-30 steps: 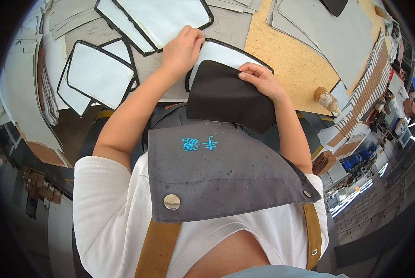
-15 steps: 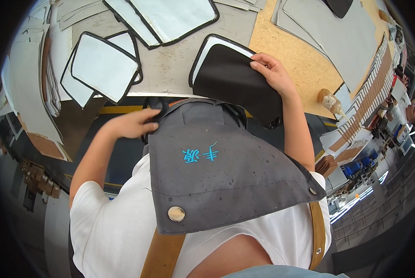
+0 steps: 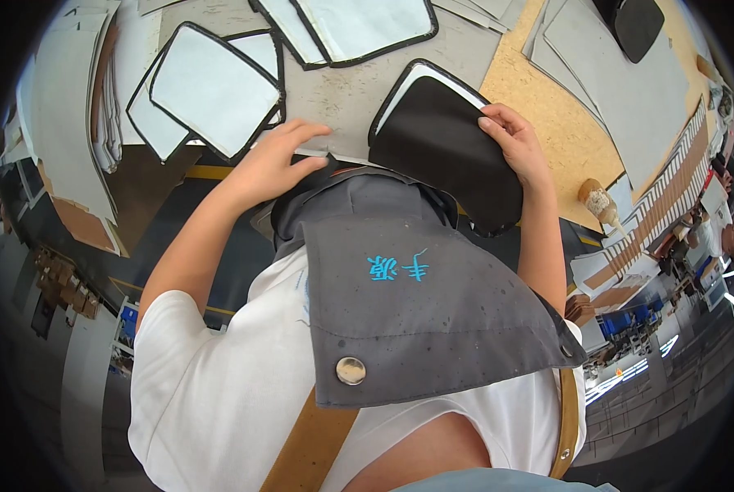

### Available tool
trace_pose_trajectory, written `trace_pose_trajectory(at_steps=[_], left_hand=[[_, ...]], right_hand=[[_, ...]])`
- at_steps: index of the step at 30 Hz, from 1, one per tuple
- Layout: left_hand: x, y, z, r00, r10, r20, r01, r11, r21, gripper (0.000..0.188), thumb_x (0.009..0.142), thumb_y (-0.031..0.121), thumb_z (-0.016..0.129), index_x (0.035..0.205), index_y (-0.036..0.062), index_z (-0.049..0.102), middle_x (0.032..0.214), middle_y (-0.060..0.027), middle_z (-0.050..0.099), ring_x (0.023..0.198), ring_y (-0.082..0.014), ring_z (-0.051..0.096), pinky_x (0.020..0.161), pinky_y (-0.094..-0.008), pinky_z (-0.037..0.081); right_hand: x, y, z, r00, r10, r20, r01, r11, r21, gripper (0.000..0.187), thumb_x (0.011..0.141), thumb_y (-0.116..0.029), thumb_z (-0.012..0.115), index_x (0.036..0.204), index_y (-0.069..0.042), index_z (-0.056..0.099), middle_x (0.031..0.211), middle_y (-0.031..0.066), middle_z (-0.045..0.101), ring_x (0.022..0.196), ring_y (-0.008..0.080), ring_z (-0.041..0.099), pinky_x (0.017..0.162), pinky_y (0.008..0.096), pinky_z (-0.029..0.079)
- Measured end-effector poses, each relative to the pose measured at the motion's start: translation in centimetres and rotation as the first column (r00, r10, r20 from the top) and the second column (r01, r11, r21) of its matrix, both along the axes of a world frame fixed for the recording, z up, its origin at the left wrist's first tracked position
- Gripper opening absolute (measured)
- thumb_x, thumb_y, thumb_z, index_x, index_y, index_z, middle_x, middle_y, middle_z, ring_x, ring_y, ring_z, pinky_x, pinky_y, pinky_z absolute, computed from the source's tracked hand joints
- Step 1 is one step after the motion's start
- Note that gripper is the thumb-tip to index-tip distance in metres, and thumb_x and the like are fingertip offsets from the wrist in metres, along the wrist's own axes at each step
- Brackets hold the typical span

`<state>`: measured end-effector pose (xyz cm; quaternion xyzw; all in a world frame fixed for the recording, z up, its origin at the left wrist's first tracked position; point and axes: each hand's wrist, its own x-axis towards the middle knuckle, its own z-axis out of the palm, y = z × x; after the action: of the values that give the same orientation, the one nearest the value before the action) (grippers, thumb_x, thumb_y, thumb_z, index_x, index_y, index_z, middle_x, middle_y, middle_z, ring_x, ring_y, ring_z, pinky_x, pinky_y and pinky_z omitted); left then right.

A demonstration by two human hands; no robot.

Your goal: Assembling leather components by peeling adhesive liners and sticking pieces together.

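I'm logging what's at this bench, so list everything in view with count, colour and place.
Sheet: one, black, right of centre, over a panel
Panels: at least five, white with black edges, under the sheet, left and top
Table: one, grey, top half
Board: one, tan, upper right
Paper sheets: many, grey, far left and upper right
Dark piece: at least one, black, top right
Bottle-like thing: one, tan and whitish, right
Boxes: several, brown, lower left
Apron: one, grey, on the person
Shirt: one, white, under the apron
Far background: too small to count
Left hand: one, bare, near the table's front edge
Right hand: one, bare, holding the sheet
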<state>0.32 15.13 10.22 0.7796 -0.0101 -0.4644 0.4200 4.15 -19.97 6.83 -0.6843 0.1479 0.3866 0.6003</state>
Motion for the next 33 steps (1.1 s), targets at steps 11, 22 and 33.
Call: trace_pose_trajectory(at_steps=[11,22,33], left_hand=[[2.3,-8.8,-5.9,0.865,0.5,0.045,-0.466,0.833,-0.298,0.023,0.086,0.011,0.058,0.107,0.0015,0.053,0.079,-0.0007,0.052,0.067,-0.0066,0.048,0.061,-0.0202,0.042],[2.0,-9.8,-7.7,0.791,0.39,0.471,-0.304,0.919,-0.251,0.03,0.084,0.003,0.056,0.113,0.0095,0.055,0.076,-0.0055,0.053,0.058,-0.0139,0.05,0.055,-0.0256,0.044],[2.0,-9.8,-7.5,0.799,0.314,0.512,-0.263,0.949,-0.172,0.037,0.083,0.003,0.055,0.12,0.0111,0.054,0.076,-0.0079,0.051,0.056,-0.0187,0.048,0.053,-0.0295,0.041]], right_hand=[[1.7,0.6,-1.0,0.996,0.079,0.045,-0.073,0.99,-0.122,0.017,0.085,-0.017,0.062,0.095,-0.003,0.059,0.083,-0.0015,0.06,0.079,0.006,0.052,0.072,0.0211,0.042],[2.0,0.5,-3.3,0.983,0.141,0.119,-0.112,0.969,-0.221,0.02,0.083,-0.017,0.064,0.094,-0.001,0.06,0.082,0.0013,0.061,0.08,0.0096,0.055,0.075,0.0228,0.043],[1.9,0.7,-3.1,0.99,0.121,0.077,-0.095,0.955,-0.281,0.018,0.081,-0.016,0.066,0.093,-0.002,0.063,0.082,0.0014,0.062,0.079,0.0089,0.055,0.074,0.0223,0.043]])
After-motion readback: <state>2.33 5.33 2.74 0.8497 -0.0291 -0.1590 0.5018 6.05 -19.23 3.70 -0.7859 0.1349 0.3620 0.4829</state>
